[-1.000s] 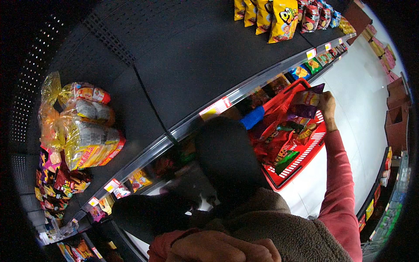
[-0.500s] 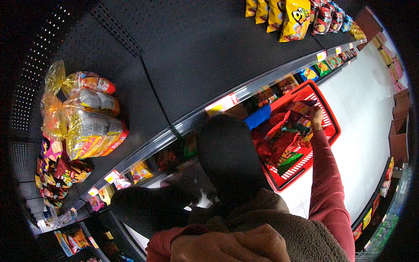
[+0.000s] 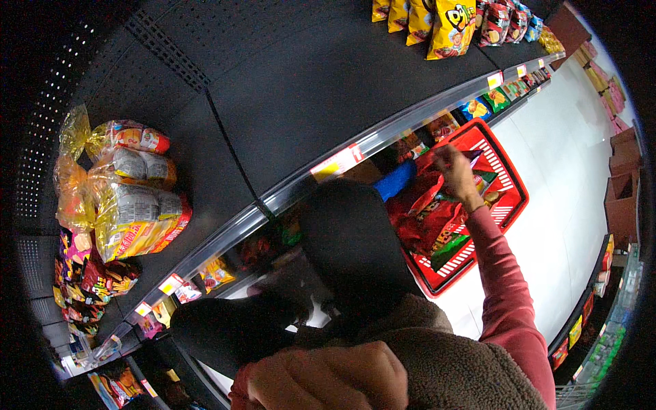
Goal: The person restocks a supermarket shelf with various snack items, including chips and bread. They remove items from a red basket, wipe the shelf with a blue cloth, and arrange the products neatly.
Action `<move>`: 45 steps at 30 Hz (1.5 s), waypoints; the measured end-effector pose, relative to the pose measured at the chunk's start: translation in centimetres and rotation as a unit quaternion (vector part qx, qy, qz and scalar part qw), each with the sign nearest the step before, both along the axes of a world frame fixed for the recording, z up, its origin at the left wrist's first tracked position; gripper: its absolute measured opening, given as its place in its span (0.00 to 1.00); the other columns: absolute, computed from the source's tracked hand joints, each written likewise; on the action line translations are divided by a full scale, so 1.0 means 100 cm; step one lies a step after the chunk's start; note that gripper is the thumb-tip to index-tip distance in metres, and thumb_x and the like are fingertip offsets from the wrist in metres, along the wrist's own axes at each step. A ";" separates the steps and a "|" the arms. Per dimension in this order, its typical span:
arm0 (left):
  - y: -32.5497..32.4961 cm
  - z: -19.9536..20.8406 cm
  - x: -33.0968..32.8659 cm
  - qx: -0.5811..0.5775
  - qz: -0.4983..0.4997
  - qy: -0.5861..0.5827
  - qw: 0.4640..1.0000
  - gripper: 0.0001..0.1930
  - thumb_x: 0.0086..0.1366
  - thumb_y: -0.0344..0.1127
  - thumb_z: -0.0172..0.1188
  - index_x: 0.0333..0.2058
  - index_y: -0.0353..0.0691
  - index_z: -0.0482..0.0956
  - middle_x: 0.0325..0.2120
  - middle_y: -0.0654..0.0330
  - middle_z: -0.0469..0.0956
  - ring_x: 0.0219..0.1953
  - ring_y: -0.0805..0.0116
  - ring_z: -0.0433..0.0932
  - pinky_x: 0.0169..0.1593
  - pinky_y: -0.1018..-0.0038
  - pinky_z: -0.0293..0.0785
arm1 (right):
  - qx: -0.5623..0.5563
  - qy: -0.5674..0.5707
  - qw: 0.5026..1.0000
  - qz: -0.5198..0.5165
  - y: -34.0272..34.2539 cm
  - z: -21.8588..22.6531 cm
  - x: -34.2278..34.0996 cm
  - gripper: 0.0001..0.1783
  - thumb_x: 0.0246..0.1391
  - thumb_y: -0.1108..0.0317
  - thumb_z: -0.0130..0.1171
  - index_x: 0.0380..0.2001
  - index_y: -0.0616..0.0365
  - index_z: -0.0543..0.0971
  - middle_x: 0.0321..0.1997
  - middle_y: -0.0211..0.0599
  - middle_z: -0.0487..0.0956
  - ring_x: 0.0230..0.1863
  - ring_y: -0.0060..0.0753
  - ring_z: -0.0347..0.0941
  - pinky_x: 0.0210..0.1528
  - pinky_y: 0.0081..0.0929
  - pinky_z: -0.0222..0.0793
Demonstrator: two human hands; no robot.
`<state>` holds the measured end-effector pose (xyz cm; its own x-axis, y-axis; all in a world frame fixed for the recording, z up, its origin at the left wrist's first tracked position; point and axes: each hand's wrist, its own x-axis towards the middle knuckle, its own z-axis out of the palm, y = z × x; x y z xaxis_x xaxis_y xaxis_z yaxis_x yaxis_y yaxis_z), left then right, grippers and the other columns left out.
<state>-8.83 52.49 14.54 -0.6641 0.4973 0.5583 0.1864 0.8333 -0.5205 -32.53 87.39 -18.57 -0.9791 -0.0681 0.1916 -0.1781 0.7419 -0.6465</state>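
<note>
My right hand (image 3: 454, 174), in a red sleeve, reaches into a red plastic shopping basket (image 3: 509, 205) on the white floor. Its fingers pinch the top edge of a red snack bag (image 3: 427, 205) lying among several other packets in the basket. My left hand (image 3: 324, 376) sits at the bottom edge, fingers curled into a fist against a brown fleece garment (image 3: 451, 362). Two dark rounded shapes (image 3: 348, 239), likely my knees in black, hide the space between the hands.
A black shelf (image 3: 287, 89) runs diagonally with price tags along its edge. Clear bags of snacks (image 3: 130, 198) lie at its left end and yellow chip bags (image 3: 447, 24) at the top. Lower shelves hold more packets. Cardboard boxes (image 3: 622, 198) stand at the right.
My right hand has moved from the far rim of the basket down into its middle, onto the red bags. The view has shifted slightly. The left hand stays put.
</note>
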 end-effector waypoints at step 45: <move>0.011 -0.025 -0.031 -0.611 0.561 0.492 0.264 0.20 0.68 0.38 0.63 0.53 0.29 0.79 0.19 0.62 0.77 0.14 0.72 0.68 0.18 0.71 0.53 | 0.128 0.194 0.972 -0.008 -0.066 0.162 -0.036 0.20 0.63 0.62 0.57 0.54 0.60 0.76 0.51 0.50 0.78 0.54 0.55 0.71 0.59 0.45 0.67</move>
<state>-11.91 53.56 12.09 -0.6080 0.5040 0.6134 -0.5478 -0.8256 0.1353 -36.11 80.75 -2.34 -0.8373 -0.1475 0.5264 -0.3591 0.8744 -0.3262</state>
